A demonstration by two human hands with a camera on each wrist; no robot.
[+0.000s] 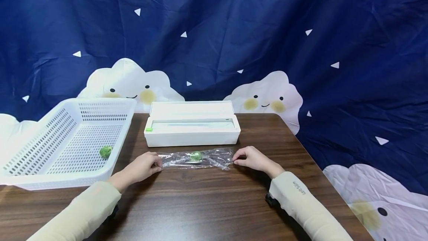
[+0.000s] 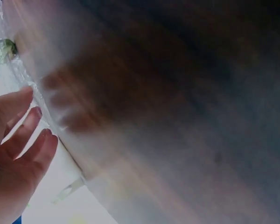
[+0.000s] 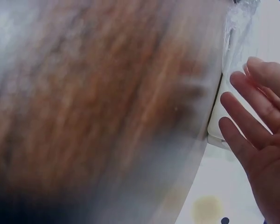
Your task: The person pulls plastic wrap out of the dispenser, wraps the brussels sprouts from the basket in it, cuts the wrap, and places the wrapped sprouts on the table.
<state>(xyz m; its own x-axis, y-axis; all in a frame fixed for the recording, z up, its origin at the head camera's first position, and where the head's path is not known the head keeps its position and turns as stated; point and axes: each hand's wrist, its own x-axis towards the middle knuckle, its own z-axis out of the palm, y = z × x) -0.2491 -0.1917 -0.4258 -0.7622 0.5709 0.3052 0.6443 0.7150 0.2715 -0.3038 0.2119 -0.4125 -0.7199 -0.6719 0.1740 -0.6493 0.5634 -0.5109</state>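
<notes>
A strip of clear plastic wrap (image 1: 214,156) lies crosswise on the table, folded and crinkled around a small round green vegetable (image 1: 196,156) like a Brussels sprout. At the strip's left end, my left hand (image 1: 144,165) pinches the film's edge between thumb and fingers. My right hand (image 1: 255,159) has thumb and index finger together at the right end, pinching the film there; its other fingers are loosely bent in the right wrist view. The vegetable (image 2: 4,51) shows through the film at the upper left of the left wrist view.
Just behind the film stands a white wrap dispenser box (image 1: 192,139), lid raised, a roll inside and a green tab at its left. To the left, a white perforated basket (image 1: 75,179) holds another green vegetable (image 1: 105,152). A dark blue cloth (image 1: 207,29) hangs behind the table.
</notes>
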